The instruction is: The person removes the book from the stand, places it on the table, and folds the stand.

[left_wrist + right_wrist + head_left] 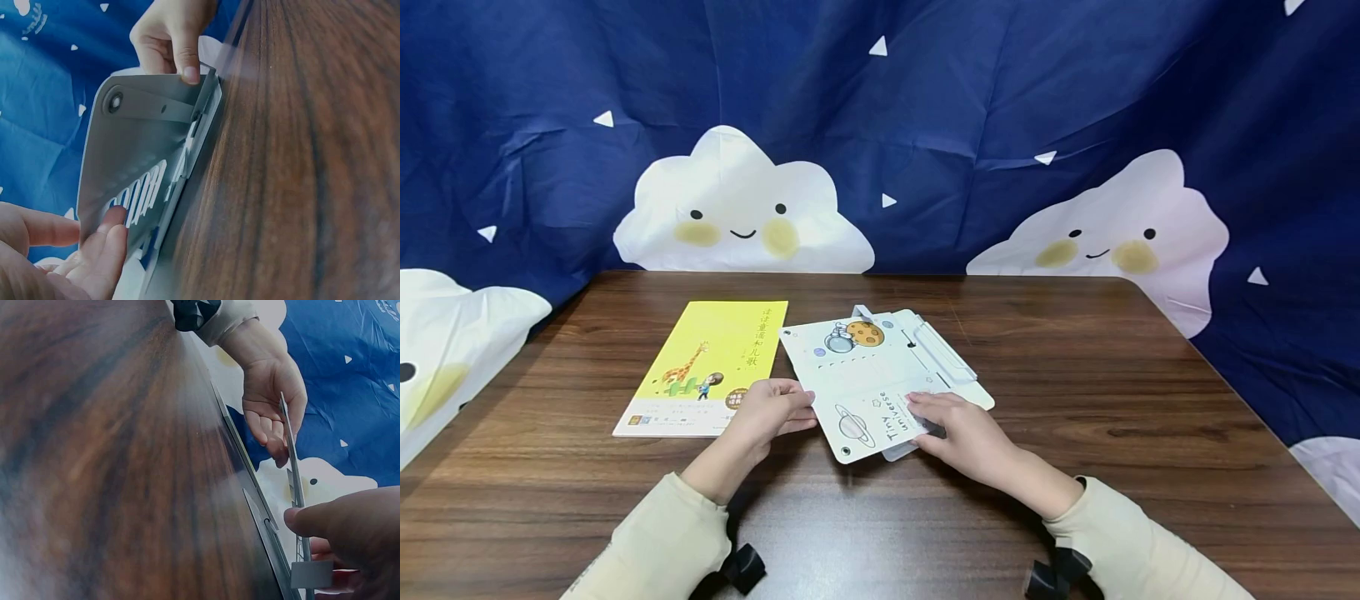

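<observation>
A white folding book stand [857, 379], printed with planets, an astronaut and "Tiny universe", is partly unfolded at the middle of the table. My left hand [771, 412] pinches the panel's left edge, thumb on one face and fingers behind, as the left wrist view shows. At the near right side, my right hand [962, 433] grips the panel's edge with its thumb [189, 69] over it. The panel's underside [144, 137], with slots and a round foot, tilts up from the base part [259, 531], which lies close over the tabletop.
A yellow book [722, 342] with a giraffe and a child on its cover lies flat left of the stand. The brown wooden table [1112, 375] backs onto a blue curtain [925, 100] with white clouds. Black wrist cameras [745, 568] sit below both sleeves.
</observation>
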### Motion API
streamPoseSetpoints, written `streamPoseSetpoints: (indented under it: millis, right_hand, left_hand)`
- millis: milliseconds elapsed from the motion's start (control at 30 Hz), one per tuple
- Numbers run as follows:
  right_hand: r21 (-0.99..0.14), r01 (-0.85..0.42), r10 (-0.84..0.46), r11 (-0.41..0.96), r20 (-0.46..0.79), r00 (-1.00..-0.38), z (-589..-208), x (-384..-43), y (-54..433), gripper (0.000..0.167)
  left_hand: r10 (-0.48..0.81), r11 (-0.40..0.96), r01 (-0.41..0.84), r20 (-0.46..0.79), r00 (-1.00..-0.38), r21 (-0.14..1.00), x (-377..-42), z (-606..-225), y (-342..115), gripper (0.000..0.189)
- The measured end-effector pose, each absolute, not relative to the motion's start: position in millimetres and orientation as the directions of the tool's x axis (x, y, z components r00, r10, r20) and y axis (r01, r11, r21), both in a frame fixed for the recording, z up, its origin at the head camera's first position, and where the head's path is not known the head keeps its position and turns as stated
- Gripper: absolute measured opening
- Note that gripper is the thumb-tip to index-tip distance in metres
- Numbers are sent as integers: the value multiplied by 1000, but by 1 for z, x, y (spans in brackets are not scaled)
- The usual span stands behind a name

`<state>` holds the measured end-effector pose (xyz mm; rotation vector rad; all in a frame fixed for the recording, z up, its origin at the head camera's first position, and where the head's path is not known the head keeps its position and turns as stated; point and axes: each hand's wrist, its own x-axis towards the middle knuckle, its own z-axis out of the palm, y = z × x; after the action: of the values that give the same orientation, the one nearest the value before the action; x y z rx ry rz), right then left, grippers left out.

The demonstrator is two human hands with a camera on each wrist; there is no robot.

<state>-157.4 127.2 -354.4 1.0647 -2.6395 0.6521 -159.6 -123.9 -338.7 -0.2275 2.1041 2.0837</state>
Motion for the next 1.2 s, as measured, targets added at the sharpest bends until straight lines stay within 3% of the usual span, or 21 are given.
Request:
streamPoseSetpoints:
  millis: [367,1200]
  right_hand:
    - [-305,-689,-609,657,325,-724,-357,-156,127,42]
    - [-320,-704,-629,634,315,-710,-358,-154,129,44]
  left_hand:
    - [19,10,-304,-304,-953,953,-160,-349,-125,12]
    - [-6,20,-313,-313,-950,950,-159,-356,-124,15]
